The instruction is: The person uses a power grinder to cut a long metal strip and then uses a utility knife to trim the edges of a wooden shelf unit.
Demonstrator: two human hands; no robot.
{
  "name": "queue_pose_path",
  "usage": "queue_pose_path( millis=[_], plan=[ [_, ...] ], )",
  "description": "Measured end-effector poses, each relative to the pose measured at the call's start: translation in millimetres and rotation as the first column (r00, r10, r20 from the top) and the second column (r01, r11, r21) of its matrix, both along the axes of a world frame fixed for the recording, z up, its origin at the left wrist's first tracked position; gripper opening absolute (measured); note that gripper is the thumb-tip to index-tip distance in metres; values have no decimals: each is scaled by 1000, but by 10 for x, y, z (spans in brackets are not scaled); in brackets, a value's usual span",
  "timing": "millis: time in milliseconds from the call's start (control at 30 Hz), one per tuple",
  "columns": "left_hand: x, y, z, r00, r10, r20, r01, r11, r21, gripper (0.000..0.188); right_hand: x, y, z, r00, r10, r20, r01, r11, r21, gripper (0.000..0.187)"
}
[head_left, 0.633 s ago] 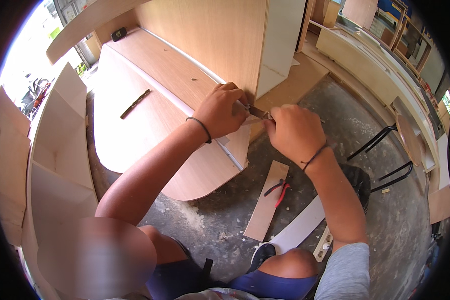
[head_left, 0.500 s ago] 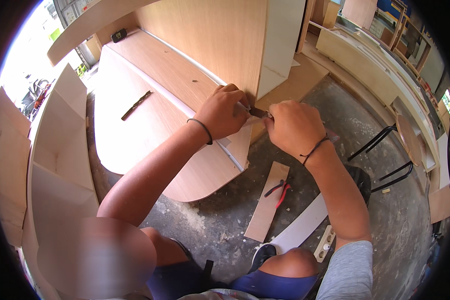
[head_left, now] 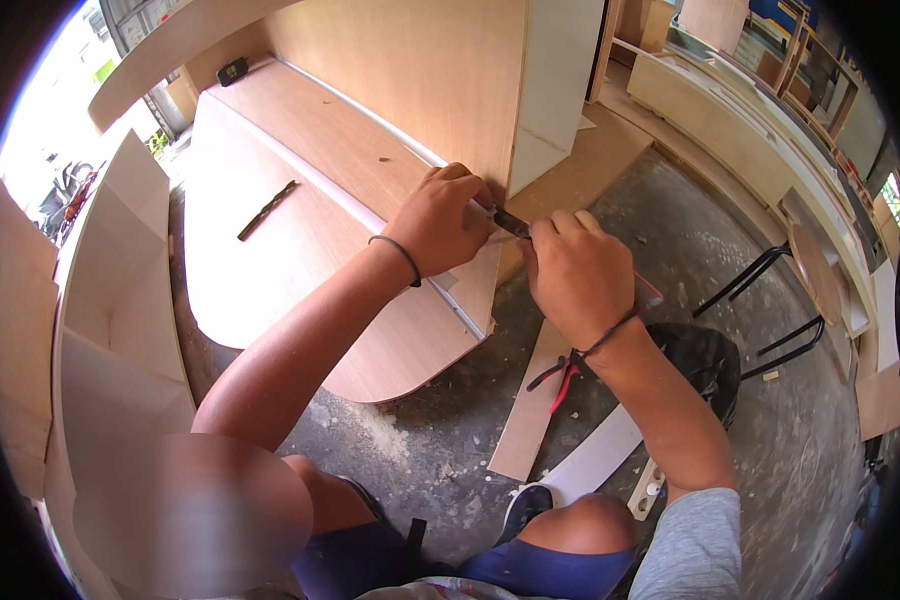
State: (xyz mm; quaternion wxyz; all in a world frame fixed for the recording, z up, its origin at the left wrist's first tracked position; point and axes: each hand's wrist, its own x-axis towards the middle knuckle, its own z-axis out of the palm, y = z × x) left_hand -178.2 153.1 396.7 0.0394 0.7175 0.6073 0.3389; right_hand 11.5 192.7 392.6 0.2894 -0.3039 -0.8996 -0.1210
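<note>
My right hand (head_left: 582,268) is wrapped round what looks like a chisel. Its flat dark blade (head_left: 511,223) points left toward my other hand, and a reddish handle end (head_left: 649,292) shows past the wrist. My left hand (head_left: 442,222) is closed in a pinch at the blade's tip, beside the lower corner of an upright wood-grain panel (head_left: 400,75). What those fingers grip is hidden. Under my left forearm lies a wide, round-cornered wood-grain board (head_left: 400,355) with pale strips along it. A dark drill bit (head_left: 267,211) rests on that board.
Red-and-black pliers (head_left: 564,382) lie on a wooden offcut (head_left: 520,440) on the floor. Nearby are a white strip (head_left: 595,455), a power strip (head_left: 647,490) and a black bag (head_left: 695,365). A stool (head_left: 815,275) stands at right; open cabinet carcasses (head_left: 120,300) line the left.
My right hand has moved slightly down and left, tilting the chisel so more of the dark blade shows. My left hand stays at nearly the same spot.
</note>
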Motion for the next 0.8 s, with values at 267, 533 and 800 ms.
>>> queue_pose_path(
  millis=[267,533,800],
  plan=[
    [27,5,-15,1000,-4,-5,4,997,83,22,70,75,147,997,53,57,-50,997,-59,11],
    [-73,48,84,996,-41,-78,42,999,18,13,78,225,238,988,124,91,-105,976,-188,18],
    [-88,72,153,944,-8,-329,130,928,349,12,298,189,127,988,84,-132,-130,908,-399,21]
  ],
)
